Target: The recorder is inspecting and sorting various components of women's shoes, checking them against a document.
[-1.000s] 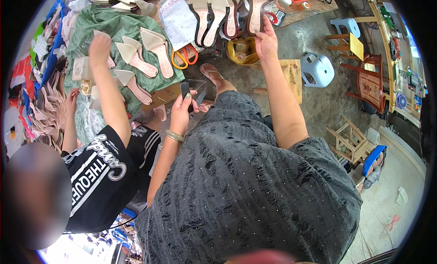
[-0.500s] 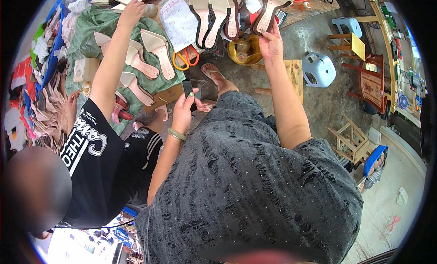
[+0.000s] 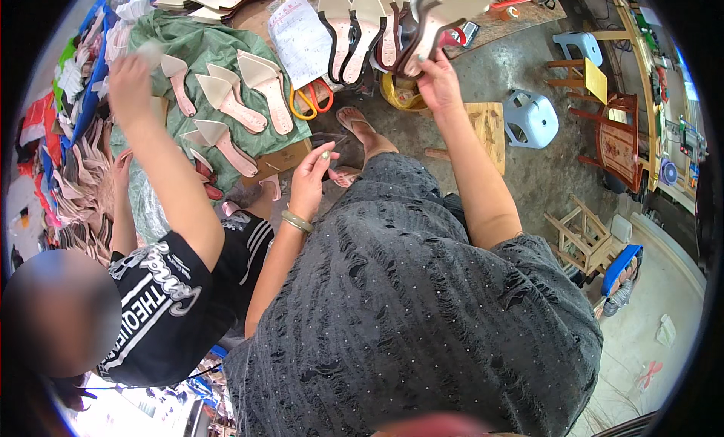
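My right hand (image 3: 440, 86) grips the heel end of a pointed mule (image 3: 431, 36) with a cream toe, pink insole and dark edge. The mule is blurred, with a second cream toe overlapping behind it. Just left of it, several similar mules (image 3: 365, 31) stand in a row along the table edge, toes away from me. My left hand (image 3: 308, 182), a bangle on its wrist, is in front of my body. Its fingers are loosely curled and apart, and nothing shows in them.
At left, another person's hand (image 3: 130, 82) moves, blurred, over a green cloth (image 3: 219, 49) bearing several mules (image 3: 264, 94). Near the table edge are orange-handled scissors (image 3: 309, 101) and a paper sheet (image 3: 298, 41). A yellow bucket (image 3: 400, 96) and blue stool (image 3: 530, 119) stand on the floor.
The dark piece in my left hand is no longer visible there. My right hand and its mule have shifted slightly left and down. The other person's arm has swung left from the far mules.
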`<state>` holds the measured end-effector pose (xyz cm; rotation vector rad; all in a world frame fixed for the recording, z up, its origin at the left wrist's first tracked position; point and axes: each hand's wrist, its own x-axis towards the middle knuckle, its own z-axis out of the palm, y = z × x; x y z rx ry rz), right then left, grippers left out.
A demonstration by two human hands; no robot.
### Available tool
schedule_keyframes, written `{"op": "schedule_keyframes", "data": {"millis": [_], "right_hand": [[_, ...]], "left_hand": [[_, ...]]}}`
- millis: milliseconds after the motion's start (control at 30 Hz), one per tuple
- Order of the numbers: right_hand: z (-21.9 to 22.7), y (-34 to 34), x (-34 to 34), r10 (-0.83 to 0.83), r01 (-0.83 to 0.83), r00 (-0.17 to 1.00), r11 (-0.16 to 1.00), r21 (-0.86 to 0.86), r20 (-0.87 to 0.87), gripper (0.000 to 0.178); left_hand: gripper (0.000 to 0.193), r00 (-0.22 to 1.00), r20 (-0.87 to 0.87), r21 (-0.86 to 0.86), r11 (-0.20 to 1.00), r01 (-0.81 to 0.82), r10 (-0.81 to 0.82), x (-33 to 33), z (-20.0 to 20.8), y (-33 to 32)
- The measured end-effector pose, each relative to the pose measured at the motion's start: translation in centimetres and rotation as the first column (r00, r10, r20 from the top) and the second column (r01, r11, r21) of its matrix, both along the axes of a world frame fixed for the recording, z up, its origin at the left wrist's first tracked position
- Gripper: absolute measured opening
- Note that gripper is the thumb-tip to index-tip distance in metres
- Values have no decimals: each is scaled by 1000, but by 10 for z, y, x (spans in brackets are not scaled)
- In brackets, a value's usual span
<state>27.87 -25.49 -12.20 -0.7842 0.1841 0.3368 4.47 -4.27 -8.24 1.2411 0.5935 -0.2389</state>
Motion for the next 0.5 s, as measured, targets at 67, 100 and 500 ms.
{"op": "schedule_keyframes", "data": {"millis": [67,100,500], "right_hand": [[5,16,-18,145,-145,989,989,-29,-23,45],[6,21,-26,232,-233,972,972,-23,-37,49],[31,83,-116,584,-592,805,776,-217,-104,49]], "left_hand": [[35,1000,7,2,1000,17,-17,4,-1,-1],[36,1000,-6,-13,1000,23,-23,7,0,-3],[37,1000,-17,67,998,4,-3,29,7,3]]}}
